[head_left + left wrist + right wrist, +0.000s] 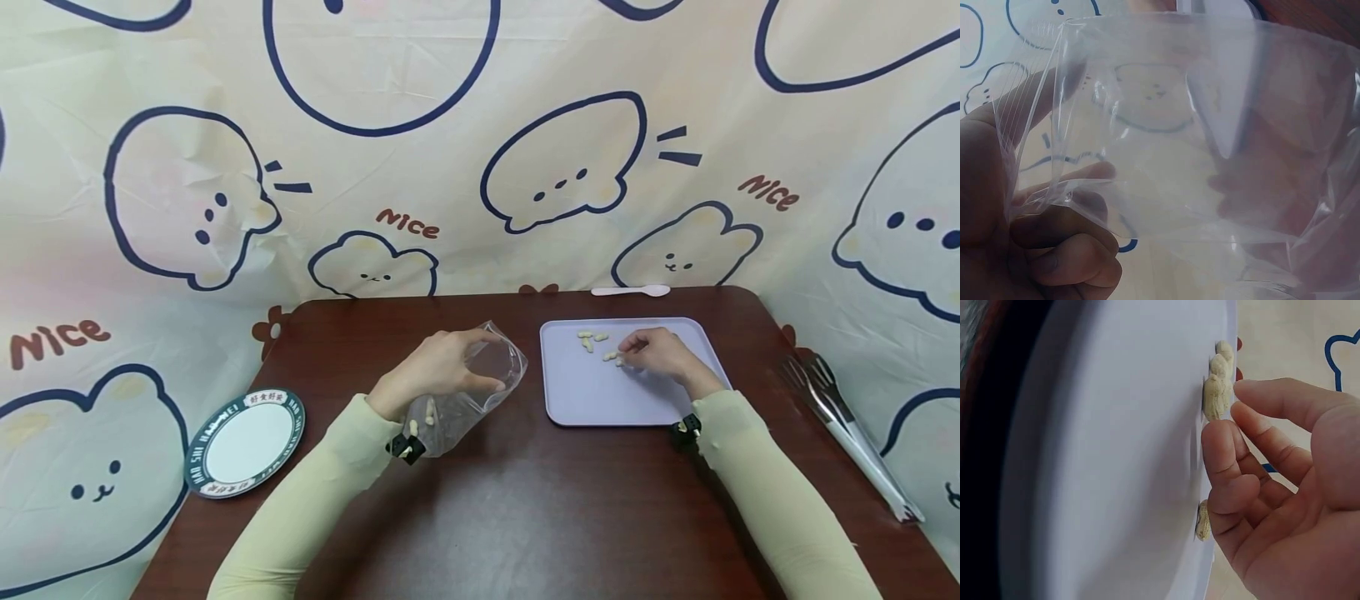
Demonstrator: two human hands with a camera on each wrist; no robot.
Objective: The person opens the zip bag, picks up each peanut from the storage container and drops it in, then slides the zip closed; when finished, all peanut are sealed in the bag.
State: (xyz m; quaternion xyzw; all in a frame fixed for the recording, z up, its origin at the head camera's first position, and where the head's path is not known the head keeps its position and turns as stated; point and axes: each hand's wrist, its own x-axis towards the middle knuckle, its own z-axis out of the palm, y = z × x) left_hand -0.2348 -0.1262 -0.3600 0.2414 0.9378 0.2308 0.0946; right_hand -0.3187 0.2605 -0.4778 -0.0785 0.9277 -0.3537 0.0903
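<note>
In the head view my left hand holds a clear plastic bag at its wide mouth, thumb and index finger spread. A few peanuts lie low in the bag. The left wrist view shows the film stretched wide, with some fingers curled beside it. My right hand is over a pale lilac tray, fingertips beside a peanut. A small gap shows between thumb and index finger in the right wrist view. Several peanuts lie near the tray's back left.
A white plate with a green rim lies at the table's left edge. A white plastic spoon lies along the back edge. Long silver fork-ended utensils lie at the right edge. A patterned cloth hangs behind the brown table.
</note>
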